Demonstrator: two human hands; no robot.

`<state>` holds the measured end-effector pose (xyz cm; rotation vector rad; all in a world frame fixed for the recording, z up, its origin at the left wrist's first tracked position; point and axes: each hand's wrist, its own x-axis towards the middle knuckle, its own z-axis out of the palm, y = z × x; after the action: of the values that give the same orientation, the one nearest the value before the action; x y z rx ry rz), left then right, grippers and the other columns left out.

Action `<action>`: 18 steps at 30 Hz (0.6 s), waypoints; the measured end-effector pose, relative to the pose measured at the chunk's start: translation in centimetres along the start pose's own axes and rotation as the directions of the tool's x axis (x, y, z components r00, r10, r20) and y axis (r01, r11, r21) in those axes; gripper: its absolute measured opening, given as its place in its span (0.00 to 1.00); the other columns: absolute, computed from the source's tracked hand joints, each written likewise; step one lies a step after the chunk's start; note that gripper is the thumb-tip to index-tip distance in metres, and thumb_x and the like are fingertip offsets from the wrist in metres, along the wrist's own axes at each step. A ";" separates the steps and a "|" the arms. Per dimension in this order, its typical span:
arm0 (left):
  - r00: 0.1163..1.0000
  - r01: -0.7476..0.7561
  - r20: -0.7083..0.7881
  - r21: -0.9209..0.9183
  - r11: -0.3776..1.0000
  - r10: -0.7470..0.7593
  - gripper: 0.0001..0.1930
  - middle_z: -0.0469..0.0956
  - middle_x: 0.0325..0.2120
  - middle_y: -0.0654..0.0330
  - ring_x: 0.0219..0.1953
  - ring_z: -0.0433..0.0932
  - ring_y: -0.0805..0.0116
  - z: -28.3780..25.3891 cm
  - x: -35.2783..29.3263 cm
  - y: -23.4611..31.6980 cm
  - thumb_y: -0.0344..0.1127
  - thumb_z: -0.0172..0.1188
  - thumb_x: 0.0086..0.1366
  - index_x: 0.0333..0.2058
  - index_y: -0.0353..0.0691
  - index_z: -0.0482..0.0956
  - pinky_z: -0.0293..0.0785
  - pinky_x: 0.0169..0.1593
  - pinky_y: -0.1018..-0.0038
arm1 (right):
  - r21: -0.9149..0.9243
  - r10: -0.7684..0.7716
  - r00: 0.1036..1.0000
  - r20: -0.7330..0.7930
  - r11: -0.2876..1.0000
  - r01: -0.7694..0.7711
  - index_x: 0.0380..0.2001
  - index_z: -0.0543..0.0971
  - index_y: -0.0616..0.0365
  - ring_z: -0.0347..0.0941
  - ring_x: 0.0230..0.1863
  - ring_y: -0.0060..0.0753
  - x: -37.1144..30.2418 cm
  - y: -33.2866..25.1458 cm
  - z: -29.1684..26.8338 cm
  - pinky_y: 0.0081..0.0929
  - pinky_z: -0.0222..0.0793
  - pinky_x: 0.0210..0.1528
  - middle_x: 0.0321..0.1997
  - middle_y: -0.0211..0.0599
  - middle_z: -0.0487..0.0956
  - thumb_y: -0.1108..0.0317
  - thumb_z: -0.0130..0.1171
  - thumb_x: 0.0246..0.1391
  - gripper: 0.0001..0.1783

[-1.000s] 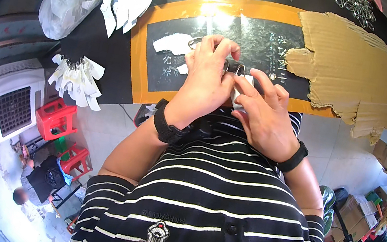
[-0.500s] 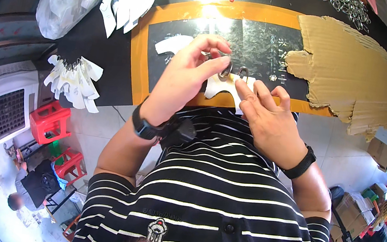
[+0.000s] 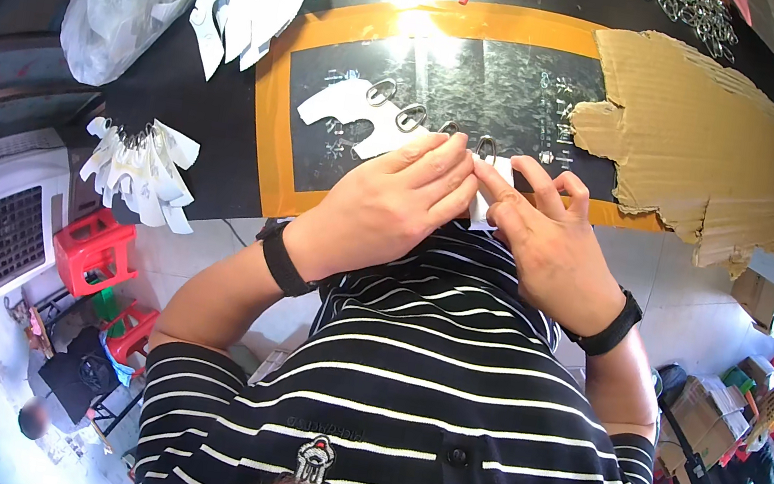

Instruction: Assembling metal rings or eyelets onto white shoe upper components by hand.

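Observation:
My left hand (image 3: 397,193) has its fingers held together, the tips at a white cut-out piece and a dark oval metal ring (image 3: 449,128) on the mat. Close beside it, my right hand (image 3: 555,254) presses its index finger on a white cut-out piece (image 3: 484,212), with other fingers lifted and bent. Another metal ring (image 3: 487,146) stands at this piece's upper edge. To the left lie more white pieces (image 3: 333,102), with metal rings (image 3: 412,117) at their upper edges. The fingers partly hide the pieces they touch.
A black mat (image 3: 318,165) bordered with orange tape lies on the dark table. Torn cardboard (image 3: 700,150) covers its right side. White pieces (image 3: 252,8) and a plastic bag (image 3: 123,23) are at far left, a ringed bunch (image 3: 141,168) at the left edge, loose rings (image 3: 692,12) at far right.
My left hand has turned palm down and lowered onto the white piece beside my right hand, uncovering the pieces and rings to the left. My right hand has hardly moved.

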<state>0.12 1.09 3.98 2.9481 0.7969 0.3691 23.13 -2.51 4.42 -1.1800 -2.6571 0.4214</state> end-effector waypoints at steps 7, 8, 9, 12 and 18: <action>0.982 -0.150 0.145 0.205 0.967 0.122 0.21 0.78 0.50 0.56 0.66 0.65 0.60 -1.0 1.0 0.3 0.36 0.54 0.62 0.54 0.38 0.72 0.56 0.69 0.59 | 0.445 0.176 0.926 -0.334 0.896 -0.010 0.41 0.76 0.53 0.60 0.66 0.47 0.0 1.7 -0.2 0.42 0.51 0.64 0.60 0.36 0.76 0.82 0.59 0.48 0.16; 0.982 -0.147 0.152 0.225 0.963 0.114 0.21 0.78 0.50 0.56 0.66 0.64 0.60 -0.9 0.9 0.4 0.35 0.54 0.62 0.55 0.40 0.71 0.56 0.69 0.59 | 0.507 0.278 0.879 -0.388 0.861 -0.048 0.39 0.78 0.54 0.63 0.62 0.48 -0.2 1.6 -0.3 0.40 0.53 0.63 0.56 0.37 0.78 0.82 0.58 0.50 0.13; 0.981 -0.147 0.162 0.243 0.959 0.110 0.22 0.78 0.50 0.57 0.66 0.64 0.61 -0.8 0.9 0.5 0.35 0.54 0.62 0.55 0.42 0.70 0.55 0.69 0.58 | 0.593 0.386 0.819 -0.425 0.802 -0.070 0.36 0.79 0.53 0.66 0.55 0.45 -0.1 1.5 -0.3 0.39 0.55 0.61 0.49 0.36 0.79 0.78 0.61 0.50 0.09; 0.986 -0.108 0.148 0.230 0.967 0.075 0.22 0.78 0.50 0.56 0.66 0.64 0.60 -0.7 0.6 0.9 0.35 0.55 0.61 0.55 0.43 0.70 0.56 0.68 0.58 | 0.438 0.399 0.805 -0.439 0.877 -0.197 0.31 0.81 0.52 0.67 0.47 0.40 1.3 0.5 0.3 0.37 0.56 0.54 0.37 0.33 0.75 0.72 0.66 0.49 0.06; 0.992 -0.079 0.114 0.208 0.975 0.056 0.22 0.76 0.51 0.52 0.65 0.66 0.58 -0.3 0.0 1.2 0.35 0.55 0.59 0.53 0.39 0.71 0.58 0.67 0.56 | 0.252 0.389 0.845 -0.366 0.916 -0.313 0.28 0.81 0.52 0.66 0.42 0.36 3.3 -0.4 1.8 0.37 0.55 0.47 0.32 0.30 0.72 0.65 0.68 0.48 0.06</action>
<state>0.60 0.02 4.44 3.1663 0.7695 0.1335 20.13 -0.57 3.05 -1.5102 -2.0024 0.4093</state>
